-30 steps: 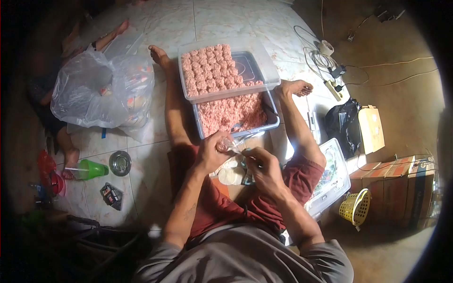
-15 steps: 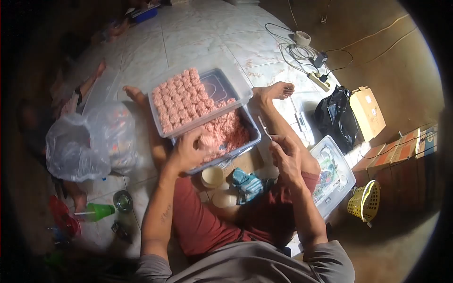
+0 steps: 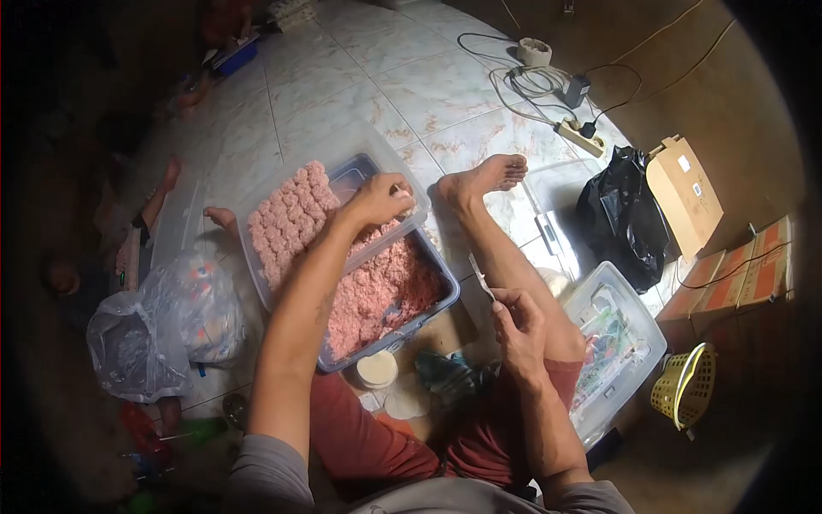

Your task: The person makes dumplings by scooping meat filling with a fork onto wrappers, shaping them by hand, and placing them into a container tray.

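Note:
My left hand is over the right side of a clear plastic tray, its fingers curled around a pink mince-like ball that is mostly hidden. Rows of similar pink balls fill the tray's left part, and my forearm covers some. The tray rests across a blue-grey tub of loose pink mince-like mass. To the right of the tub, above my knee, my right hand is closed on a thin pale utensil pointing up; its kind is unclear.
A round cream container and teal cloth lie before me. Plastic bags stand left. On the right are a clear bin, yellow basket, black bag and power strip. Other people sit at left.
My left hand has moved from the tub's near left side, up and right, to the tray's right side. My right hand still grips the utensil, slightly lower. The camera view has shifted.

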{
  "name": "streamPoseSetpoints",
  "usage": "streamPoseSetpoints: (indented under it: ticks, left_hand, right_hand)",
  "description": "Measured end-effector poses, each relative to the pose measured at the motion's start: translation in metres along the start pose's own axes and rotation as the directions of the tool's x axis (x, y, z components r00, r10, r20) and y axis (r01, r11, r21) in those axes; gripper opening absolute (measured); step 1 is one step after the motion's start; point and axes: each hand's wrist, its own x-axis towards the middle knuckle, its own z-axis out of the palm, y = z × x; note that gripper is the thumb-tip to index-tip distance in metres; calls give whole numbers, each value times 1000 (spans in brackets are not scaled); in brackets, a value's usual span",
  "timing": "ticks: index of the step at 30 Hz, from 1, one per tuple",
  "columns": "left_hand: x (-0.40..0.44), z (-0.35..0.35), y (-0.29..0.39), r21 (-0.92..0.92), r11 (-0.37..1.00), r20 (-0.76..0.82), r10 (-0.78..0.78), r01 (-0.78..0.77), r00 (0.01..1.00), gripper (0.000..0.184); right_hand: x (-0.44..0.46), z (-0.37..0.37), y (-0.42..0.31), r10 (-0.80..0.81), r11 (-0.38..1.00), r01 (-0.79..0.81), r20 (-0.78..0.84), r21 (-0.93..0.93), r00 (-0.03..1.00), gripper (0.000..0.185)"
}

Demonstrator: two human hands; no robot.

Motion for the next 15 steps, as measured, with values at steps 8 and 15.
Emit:
streamPoseSetpoints:
  ticks: [8, 15]
  left_hand:
    - [6, 5, 7, 183, 961, 191, 172, -207, 966, 42]
    - [-26, 7, 23, 163, 987, -140, 25, -2, 990, 38]
  right_hand:
    - [-9, 0, -9, 7, 1000, -6, 34, -30, 999, 14]
    - [-8, 0, -8, 66, 997, -65, 56, -30, 996, 15]
